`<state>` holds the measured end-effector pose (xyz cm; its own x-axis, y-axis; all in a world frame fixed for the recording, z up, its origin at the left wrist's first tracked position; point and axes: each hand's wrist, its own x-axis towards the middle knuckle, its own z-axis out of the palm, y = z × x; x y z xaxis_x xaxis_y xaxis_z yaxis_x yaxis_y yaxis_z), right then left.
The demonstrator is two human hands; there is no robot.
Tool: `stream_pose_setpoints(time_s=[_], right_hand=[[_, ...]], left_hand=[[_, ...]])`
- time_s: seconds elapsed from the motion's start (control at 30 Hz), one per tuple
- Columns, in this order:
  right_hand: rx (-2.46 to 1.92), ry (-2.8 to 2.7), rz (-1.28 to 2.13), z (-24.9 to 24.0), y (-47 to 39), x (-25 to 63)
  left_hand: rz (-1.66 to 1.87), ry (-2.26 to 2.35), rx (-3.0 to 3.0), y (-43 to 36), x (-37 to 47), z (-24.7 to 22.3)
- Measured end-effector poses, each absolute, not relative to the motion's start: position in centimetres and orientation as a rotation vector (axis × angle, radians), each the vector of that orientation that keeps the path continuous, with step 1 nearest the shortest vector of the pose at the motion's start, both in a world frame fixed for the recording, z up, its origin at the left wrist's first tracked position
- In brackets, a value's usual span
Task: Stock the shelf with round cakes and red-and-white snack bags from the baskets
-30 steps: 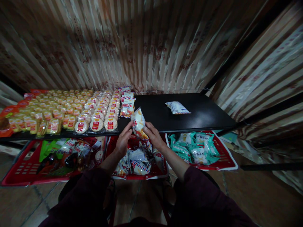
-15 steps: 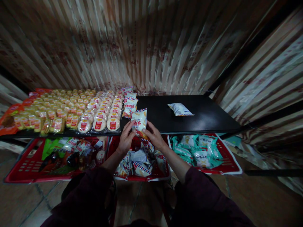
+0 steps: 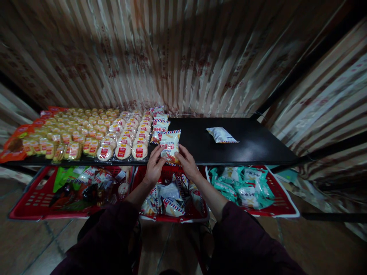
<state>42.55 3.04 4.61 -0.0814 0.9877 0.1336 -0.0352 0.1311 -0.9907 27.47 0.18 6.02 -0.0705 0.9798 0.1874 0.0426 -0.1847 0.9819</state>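
Between my two hands is a snack bag [image 3: 171,143], white with a striped top edge and red print. My left hand [image 3: 155,166] grips its left side, and my right hand [image 3: 187,163] has fingers closed on its right side. The bag is held upright by the front edge of the black shelf [image 3: 192,141]. Just behind it, a row of matching snack bags [image 3: 160,126] runs back along the shelf. Another bag [image 3: 221,135] lies flat by itself farther right. Beneath my hands, a red basket [image 3: 183,218] contains several more striped bags.
Left on the shelf stand rows of round wrapped crackers [image 3: 124,150], yellow packaged cakes [image 3: 71,151] and orange bags [image 3: 14,145]. A basket of mixed snacks [image 3: 28,217] sits lower left, one with teal packets [image 3: 289,210] lower right. Striped curtain [image 3: 183,57] hangs behind.
The held bag sits slightly closer to the row behind and its printed front shows more fully. Both hands still grip it. The whole view has shifted a little.
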Motion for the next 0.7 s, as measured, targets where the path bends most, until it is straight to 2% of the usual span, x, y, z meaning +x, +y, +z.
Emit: stream_pose_setpoints(time_s=[0.37, 0.7], right_hand=[[-1.094, -1.279, 1.161, 2.9, 5.6, 40.9], [-1.241, -1.51, 0.852, 2.1, 7.6, 40.6]], left_hand=[[1.412, 1.212, 1.291, 1.9, 26.9, 5.6], [1.417, 1.258, 1.23, 3.5, 26.5, 5.5]])
